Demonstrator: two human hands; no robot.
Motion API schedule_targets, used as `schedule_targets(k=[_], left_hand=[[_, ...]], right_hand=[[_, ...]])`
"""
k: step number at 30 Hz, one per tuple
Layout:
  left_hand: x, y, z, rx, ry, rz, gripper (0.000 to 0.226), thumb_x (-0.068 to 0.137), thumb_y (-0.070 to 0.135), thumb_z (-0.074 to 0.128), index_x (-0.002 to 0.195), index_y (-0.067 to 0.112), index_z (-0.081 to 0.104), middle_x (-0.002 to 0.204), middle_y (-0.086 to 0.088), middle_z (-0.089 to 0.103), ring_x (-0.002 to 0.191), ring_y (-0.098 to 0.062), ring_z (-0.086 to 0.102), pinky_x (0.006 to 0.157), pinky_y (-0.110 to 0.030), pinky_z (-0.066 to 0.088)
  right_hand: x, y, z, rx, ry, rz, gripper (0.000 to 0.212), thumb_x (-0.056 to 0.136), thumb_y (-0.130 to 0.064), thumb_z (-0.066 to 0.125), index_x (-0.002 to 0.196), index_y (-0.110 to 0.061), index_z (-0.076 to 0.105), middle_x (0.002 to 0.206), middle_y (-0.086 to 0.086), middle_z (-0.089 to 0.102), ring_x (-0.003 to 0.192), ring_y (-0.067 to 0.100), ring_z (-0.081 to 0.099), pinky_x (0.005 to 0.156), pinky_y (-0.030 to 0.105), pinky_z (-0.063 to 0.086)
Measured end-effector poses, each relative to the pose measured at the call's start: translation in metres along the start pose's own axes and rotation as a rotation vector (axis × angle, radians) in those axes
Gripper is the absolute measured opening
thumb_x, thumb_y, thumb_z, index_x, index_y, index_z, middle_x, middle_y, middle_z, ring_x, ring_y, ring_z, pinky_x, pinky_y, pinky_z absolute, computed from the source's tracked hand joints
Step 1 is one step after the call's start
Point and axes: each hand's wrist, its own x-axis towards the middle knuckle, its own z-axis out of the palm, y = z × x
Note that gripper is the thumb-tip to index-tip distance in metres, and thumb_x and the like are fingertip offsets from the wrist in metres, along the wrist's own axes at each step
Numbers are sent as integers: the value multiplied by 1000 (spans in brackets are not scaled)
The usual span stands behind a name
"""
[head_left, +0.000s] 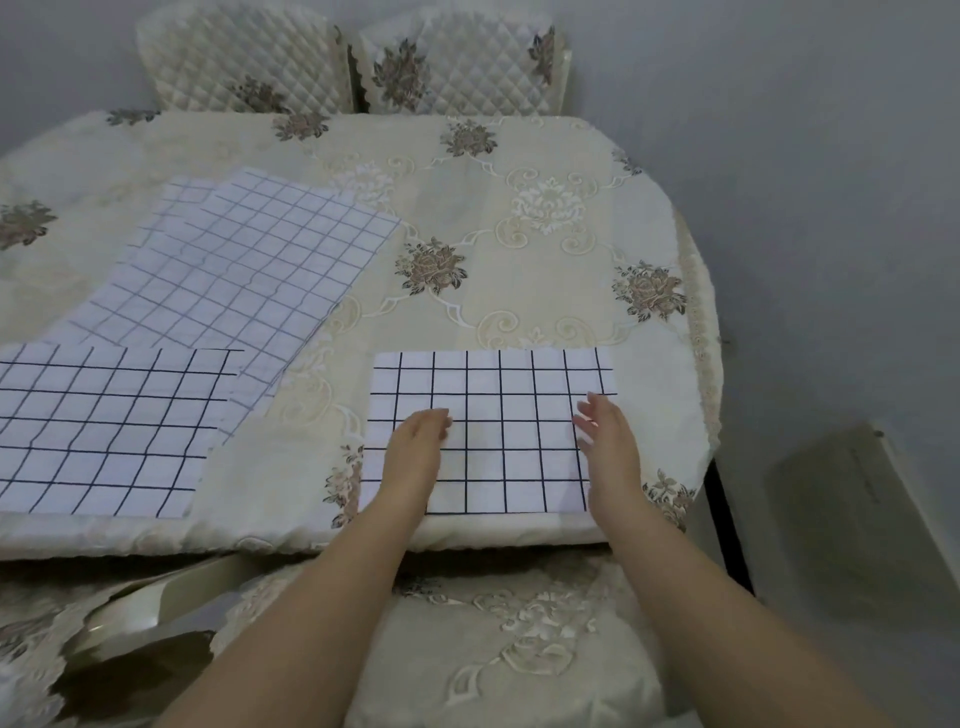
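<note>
Table (524, 317) by grey wall (805, 182), spare cloths (244, 260) left; our left hand (418, 441), right hand (608, 447) unclenched over folded cloth (498, 410)

I am finding open bench (545, 291) beyond the folded checked cloth (488, 384) and between it and the left cloth (104, 426). A larger spread cloth (244, 260) is covering the far left; 2 chair backs (239, 62) are blocking the far edge.

Bare left hand (415, 448), bare right hand (609, 441), bare forearms (311, 613)
</note>
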Motion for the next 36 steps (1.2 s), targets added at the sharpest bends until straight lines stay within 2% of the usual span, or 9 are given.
schedule_targets(k=[3, 7, 12, 16, 18, 21, 27, 31, 36], left_hand=[[-17, 25, 27, -214, -146, -58, 25, 97, 26, 45, 99, 15, 67, 112, -5, 69, 107, -19, 64, 94, -38, 47], [-39, 38, 59, -184, -241, 51, 21, 92, 27, 50, 98, 18, 69, 107, -1, 72, 102, -15, 66, 94, -39, 48], [-64, 42, 98, -142, -380, 106, 25, 92, 28, 48, 101, 17, 69, 107, -2, 71, 104, -17, 65, 93, -37, 48], [-93, 37, 137, -91, -535, 119, 24, 92, 27, 49, 100, 17, 69, 107, -3, 71, 103, -17, 65, 93, -38, 48], [-111, 31, 159, -49, -628, 128, 23, 93, 26, 48, 98, 17, 68, 106, -3, 71, 103, -18, 65, 92, -37, 47], [-140, 19, 192, 22, -732, 138, 20, 92, 26, 49, 91, 20, 68, 101, -1, 72, 100, -19, 65, 89, -35, 46], [-195, -12, 244, 137, -930, 197, 25, 95, 28, 44, 99, 20, 67, 105, -1, 70, 103, -15, 63, 94, -38, 47], [-224, -31, 270, 172, -993, 185, 25, 96, 27, 43, 98, 20, 67, 102, 0, 69, 104, -18, 63, 94, -38, 47], [-248, -47, 308, 188, -976, 170, 24, 95, 26, 45, 97, 20, 68, 104, -1, 70, 104, -18, 64, 95, -39, 47]], right_hand=[[-14, -13, 2, 166, -17, 22, 24, 98, -31, 46, 106, -16, 62, 107, 0, 62, 103, 17, 61, 88, 32, 47], [-37, -21, -13, 181, 16, -61, 27, 99, -34, 42, 101, -19, 65, 107, 0, 65, 103, 15, 62, 89, 33, 49], [-55, -28, -59, 219, 159, -151, 31, 100, -35, 37, 97, -22, 66, 100, -2, 67, 101, 15, 63, 86, 32, 48], [-77, -27, -110, 313, 301, -199, 32, 100, -34, 37, 89, -21, 64, 87, -4, 65, 84, 8, 63, 72, 26, 46], [-90, -20, -138, 325, 418, -215, 33, 101, -33, 37, 87, -21, 64, 90, -2, 66, 83, 9, 63, 69, 25, 46], [-113, -2, -184, 327, 583, -226, 34, 101, -36, 34, 94, -22, 64, 103, 1, 65, 99, 16, 60, 78, 30, 46], [-166, 25, -261, 361, 819, -232, 29, 100, -33, 38, 92, -26, 65, 103, -1, 66, 103, 16, 60, 91, 37, 48], [-184, 35, -300, 423, 893, -223, 25, 98, -30, 43, 88, -25, 66, 96, -2, 67, 101, 17, 62, 91, 40, 49], [-187, 40, -346, 381, 886, -211, 27, 100, -31, 39, 95, -22, 65, 101, 2, 67, 106, 20, 62, 96, 43, 49]])
